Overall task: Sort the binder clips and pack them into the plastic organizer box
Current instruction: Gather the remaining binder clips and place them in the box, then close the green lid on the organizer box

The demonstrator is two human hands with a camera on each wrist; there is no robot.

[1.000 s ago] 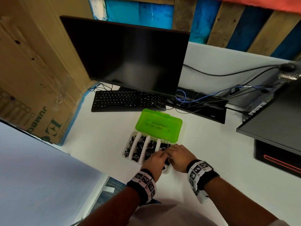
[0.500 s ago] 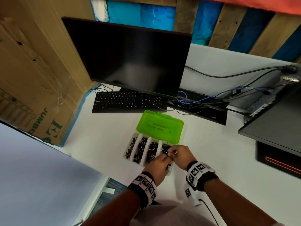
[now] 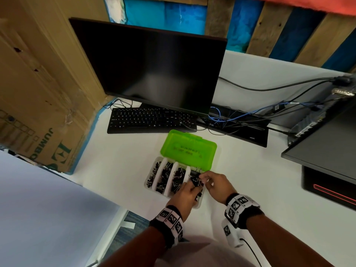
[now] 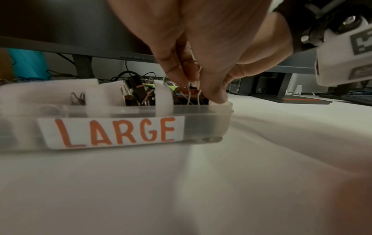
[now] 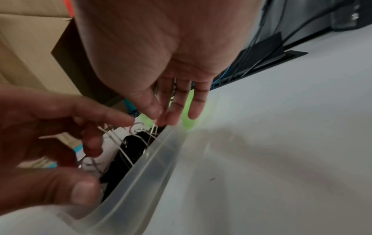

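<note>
The organizer box (image 3: 149, 186) lies on the white desk with its green lid (image 3: 189, 149) folded back. Black binder clips fill its compartments. Both hands meet over the rightmost compartment, which bears the label LARGE (image 4: 112, 132). My left hand (image 3: 192, 186) pinches the wire handles of a large binder clip (image 5: 130, 147) that sits in this compartment. From the right, my right hand (image 3: 203, 179) pinches the wire handles at the clip's far end with thumb and fingers (image 5: 171, 117). In the left wrist view my left hand (image 4: 191, 82) has its thumb down on the box rim.
A black keyboard (image 3: 152, 120) and a dark monitor (image 3: 154, 68) stand behind the box. Cables and a black strip (image 3: 237, 126) run at the back right. A second screen (image 3: 325, 149) is on the right, and a cardboard carton (image 3: 38, 93) on the left.
Both hands have edged a little farther along the rightmost compartment. The right wrist has swung out to the right, so that fingertips now meet over the clip.
</note>
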